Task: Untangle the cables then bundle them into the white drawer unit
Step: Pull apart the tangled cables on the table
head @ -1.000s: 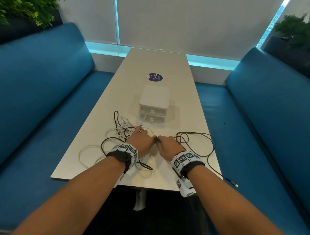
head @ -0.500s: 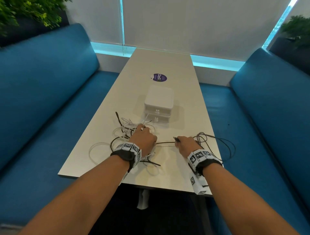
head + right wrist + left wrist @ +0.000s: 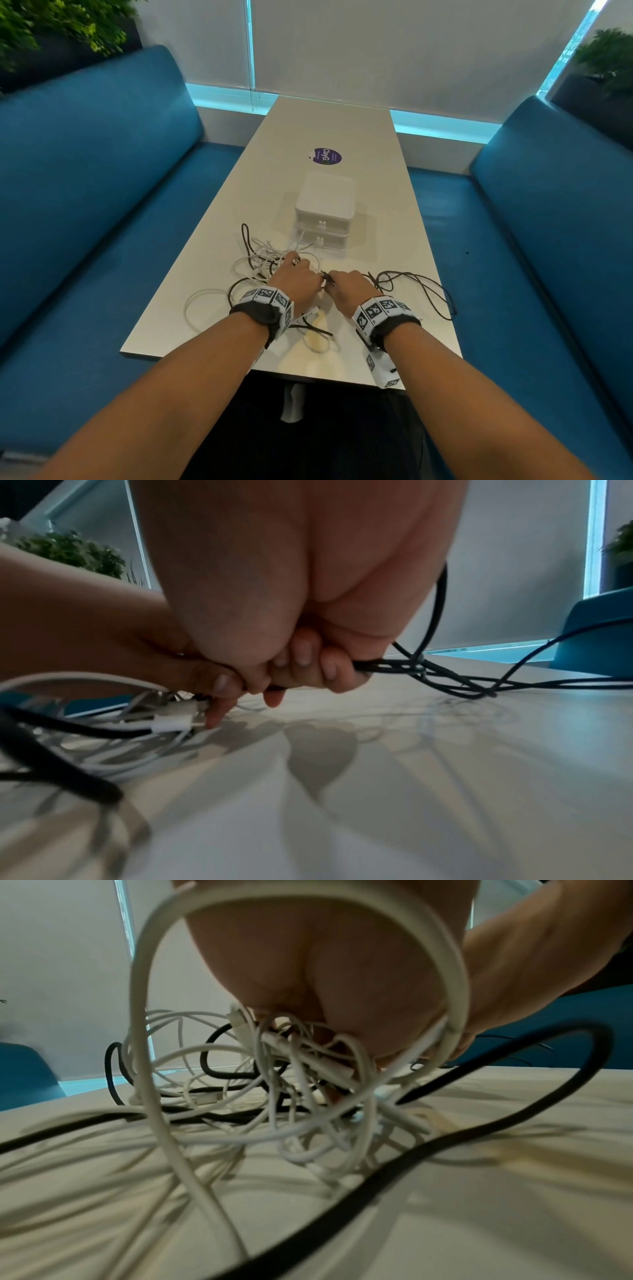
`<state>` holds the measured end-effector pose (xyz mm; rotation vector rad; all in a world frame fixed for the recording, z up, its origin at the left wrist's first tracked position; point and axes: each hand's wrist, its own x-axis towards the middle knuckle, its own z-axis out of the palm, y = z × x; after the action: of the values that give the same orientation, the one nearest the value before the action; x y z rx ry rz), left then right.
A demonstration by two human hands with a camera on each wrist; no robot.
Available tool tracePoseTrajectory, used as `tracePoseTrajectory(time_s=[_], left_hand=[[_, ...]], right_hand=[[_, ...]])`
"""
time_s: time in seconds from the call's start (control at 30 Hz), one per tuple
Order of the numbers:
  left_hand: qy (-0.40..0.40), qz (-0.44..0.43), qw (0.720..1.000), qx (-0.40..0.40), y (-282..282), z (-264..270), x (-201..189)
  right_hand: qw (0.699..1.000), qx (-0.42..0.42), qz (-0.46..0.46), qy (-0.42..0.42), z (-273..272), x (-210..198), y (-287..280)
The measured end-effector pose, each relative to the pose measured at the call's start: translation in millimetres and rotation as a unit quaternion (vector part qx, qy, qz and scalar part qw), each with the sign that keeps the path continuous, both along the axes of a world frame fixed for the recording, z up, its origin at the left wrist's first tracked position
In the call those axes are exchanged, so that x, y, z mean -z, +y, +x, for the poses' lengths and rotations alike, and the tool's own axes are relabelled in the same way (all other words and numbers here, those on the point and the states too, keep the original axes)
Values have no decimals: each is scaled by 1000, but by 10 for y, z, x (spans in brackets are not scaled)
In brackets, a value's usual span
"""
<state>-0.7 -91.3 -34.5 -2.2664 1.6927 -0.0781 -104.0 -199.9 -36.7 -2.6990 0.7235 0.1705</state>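
Note:
A tangle of white cables [image 3: 263, 255] and black strands lies on the pale table [image 3: 376, 212] in front of the shut white drawer unit [image 3: 324, 205]. My left hand [image 3: 308, 270] sits on the tangle with its fingers curled into the white cables [image 3: 308, 1123]; a thick white loop [image 3: 455, 988] runs round the hand. My right hand [image 3: 330, 282] is right beside it. Its fingers [image 3: 329, 669] are wrapped round the black cable [image 3: 394, 666]. That cable's loose loops [image 3: 411, 273] spread to the right. The left hand's fingers [image 3: 219, 685] meet my right thumb.
A purple round sticker [image 3: 327, 157] is stuck on the table beyond the drawer unit. Blue benches [image 3: 102, 205] run along both long sides. A white cable loop [image 3: 205, 292] lies near the front left, and the black loops reach the table's right edge.
Half a second ago my right hand was pulled out to the right with the black cable stretched. It has now come back beside the left hand, which stayed on the tangle.

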Motion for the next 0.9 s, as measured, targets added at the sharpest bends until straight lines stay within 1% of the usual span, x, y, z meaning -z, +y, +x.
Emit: tracePoseTrajectory(time_s=[0.17,0.37,0.43,0.6,0.73,0.83,0.9], left_hand=[[25,-20,999,-8,-6,9,-21],[31,6,999,-31,18,74,-48],[30,7,999,-35,7,79,-52],[41,-2,998,-45,-11,84,-29],[56,-4,997,-44,-23,0,-69],[49,-15,998,-30,-72,-83,-43],[42,-31,998,-22,-71,-101,5]], right_hand=[[1000,9,11,15,-63,23,-70],[999,51,-1,17,-208,-28,-323],[997,70,0,23,-268,-50,-385],[996,82,0,31,-296,-61,-427],[997,62,-33,25,-220,-89,-309],[1000,14,-13,-6,-98,-88,-144],[1000,-4,0,4,-45,-72,-90]])
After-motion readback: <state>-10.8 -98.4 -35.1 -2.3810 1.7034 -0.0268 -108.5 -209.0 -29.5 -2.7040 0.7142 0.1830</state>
